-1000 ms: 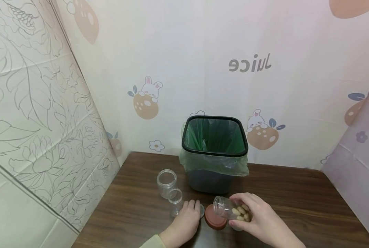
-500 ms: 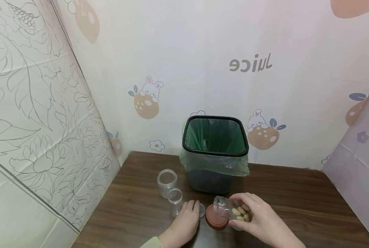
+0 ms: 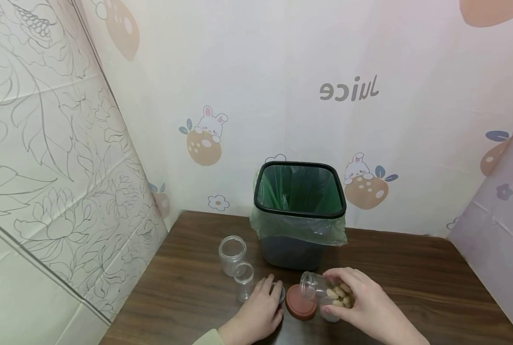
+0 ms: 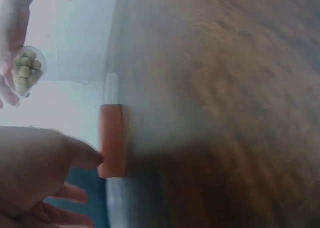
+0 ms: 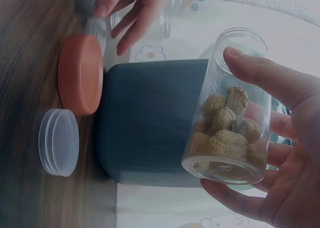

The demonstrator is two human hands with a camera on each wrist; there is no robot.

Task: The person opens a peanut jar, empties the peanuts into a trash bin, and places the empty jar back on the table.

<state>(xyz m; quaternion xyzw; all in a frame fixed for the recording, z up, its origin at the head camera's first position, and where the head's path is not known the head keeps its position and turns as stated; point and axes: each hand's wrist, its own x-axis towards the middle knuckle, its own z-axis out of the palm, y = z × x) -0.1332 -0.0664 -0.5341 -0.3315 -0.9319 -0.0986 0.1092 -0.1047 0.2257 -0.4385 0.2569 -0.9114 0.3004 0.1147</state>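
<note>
My right hand grips a clear plastic jar around its side. It is tipped on its side in the head view, its uncapped mouth pointing left, and peanuts sit toward its base. My left hand lies low over the table with fingers extended, fingertips right at a small translucent lid. Between the hands lies a reddish-brown lid; in the left wrist view my thumb overlaps its edge. A clear lid lies on the table, partly hidden under the jar in the head view.
Two uncapped clear jars, one larger and one narrower, stand left of my left hand. Behind the lids, near the wall, rises a dark bin lined with a green bag. The wooden table meets patterned cloth walls.
My left fingers have spread out near the small translucent lid, and the thumb now shows. My right hand has shifted slightly right with the jar of peanuts, uncovering more of the clear lid.
</note>
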